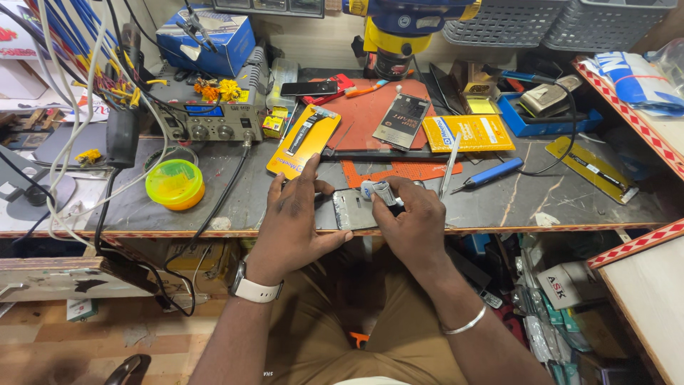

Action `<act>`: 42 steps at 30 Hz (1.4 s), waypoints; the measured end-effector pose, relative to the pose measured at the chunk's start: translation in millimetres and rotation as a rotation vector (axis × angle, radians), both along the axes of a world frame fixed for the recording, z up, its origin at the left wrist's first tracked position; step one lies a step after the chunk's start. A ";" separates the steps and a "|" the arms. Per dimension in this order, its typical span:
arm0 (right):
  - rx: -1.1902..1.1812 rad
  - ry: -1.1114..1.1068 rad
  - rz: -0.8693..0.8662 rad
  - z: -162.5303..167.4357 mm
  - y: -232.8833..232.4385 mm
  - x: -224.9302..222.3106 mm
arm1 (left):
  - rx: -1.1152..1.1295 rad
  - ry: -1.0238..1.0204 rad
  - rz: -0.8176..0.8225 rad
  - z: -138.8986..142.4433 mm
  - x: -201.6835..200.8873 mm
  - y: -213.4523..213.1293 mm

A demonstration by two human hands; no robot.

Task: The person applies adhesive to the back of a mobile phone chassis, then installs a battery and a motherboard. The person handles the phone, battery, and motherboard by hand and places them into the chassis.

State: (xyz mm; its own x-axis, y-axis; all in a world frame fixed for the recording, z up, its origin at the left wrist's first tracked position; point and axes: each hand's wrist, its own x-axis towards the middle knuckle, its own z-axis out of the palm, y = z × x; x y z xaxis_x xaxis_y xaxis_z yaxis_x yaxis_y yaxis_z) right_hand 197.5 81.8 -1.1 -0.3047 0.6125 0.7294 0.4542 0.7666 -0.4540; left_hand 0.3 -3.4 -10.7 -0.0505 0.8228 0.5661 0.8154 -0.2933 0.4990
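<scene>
1. Left hand (291, 217) lies flat-ish on the front edge of the table (570, 192), fingers spread and only loosely curled, thumb side touching the left edge of a silver metal plate (353, 212) (looks like a phone back frame); it steadies the plate, no closed grip.
2. Right hand (412, 217) is at the plate's right side, fingers pinched closed around a small white-and-blue tube (377, 191), tip over the plate's top edge.
3. Plate lies flat on the table between both hands, near the front edge.
4. Just right of the right hand: metal tweezers (449, 167) and a blue-handled screwdriver (491, 174), both untouched.
5. Behind the hands: red work mat (370, 107) with a phone screen part (401, 121), yellow package (303, 140) to its left.
6. Far left: green-lidded round tub (174, 183), well apart from the hands.
</scene>
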 end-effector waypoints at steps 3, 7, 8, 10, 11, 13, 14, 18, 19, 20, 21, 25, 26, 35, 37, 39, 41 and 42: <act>-0.002 0.003 -0.011 -0.8 1.4 1.6 | 0.003 0.001 -0.002 0.9 0.1 -0.4; 0.002 -0.005 -0.043 -1.2 2.3 4.3 | -0.002 0.000 0.001 1.2 0.3 -0.8; 0.003 -0.001 -0.042 -1.2 2.7 4.8 | 0.000 -0.002 -0.001 1.2 0.1 -0.9; 0.007 -0.005 -0.047 -0.8 3.9 6.6 | 0.005 -0.005 -0.004 1.0 0.0 -0.5; 0.008 -0.012 -0.053 -0.6 4.3 7.9 | 0.007 -0.006 -0.006 0.7 0.1 -0.3; 0.010 -0.014 -0.056 -0.6 5.4 9.5 | 0.003 -0.010 -0.007 0.5 -0.2 0.3; 0.010 -0.008 -0.053 -0.7 5.2 10.5 | -0.003 -0.012 -0.007 0.5 -0.4 0.0; 0.021 0.003 -0.051 -0.8 7.2 14.1 | 0.003 -0.010 -0.010 0.7 -0.6 -0.6; 0.022 -0.004 -0.057 -0.8 7.6 15.4 | 0.004 -0.008 -0.008 0.9 -0.6 -0.8; 0.024 -0.010 -0.063 -0.7 8.4 16.6 | 0.005 -0.006 -0.006 1.2 -0.8 -0.7; 0.025 -0.016 -0.069 -0.8 9.3 17.7 | 0.006 -0.004 -0.004 1.5 -0.9 -0.3; 0.021 -0.020 -0.085 -1.5 11.3 22.3 | -0.011 -0.007 -0.003 2.0 -1.0 -0.4; 0.014 -0.017 -0.090 -1.9 11.2 23.3 | -0.007 -0.009 -0.005 2.1 -1.0 -1.1; 0.021 -0.015 -0.112 1.5 13.8 33.2 | -0.010 -0.009 -0.004 2.3 -0.9 -1.4; 0.025 -0.020 -0.109 3.5 14.6 34.1 | -0.012 -0.006 -0.002 2.3 -1.2 -0.9; 0.005 -0.032 -0.109 6.1 14.8 36.1 | -0.008 0.003 -0.004 2.3 -1.1 -1.3; 0.006 -0.033 -0.116 8.4 15.7 37.1 | -0.007 0.009 -0.002 2.6 -2.0 -0.8; 0.005 -0.034 -0.120 9.5 15.1 37.7 | -0.008 0.011 -0.002 2.8 -1.8 -1.5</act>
State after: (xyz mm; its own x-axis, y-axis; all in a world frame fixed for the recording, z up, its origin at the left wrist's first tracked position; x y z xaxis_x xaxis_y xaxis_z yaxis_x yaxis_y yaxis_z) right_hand 235.3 96.9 8.3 -0.2544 0.6422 0.7231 0.5577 0.7083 -0.4328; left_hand -1.5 -4.9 -7.9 -0.0427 0.8273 0.5602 0.8205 -0.2909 0.4920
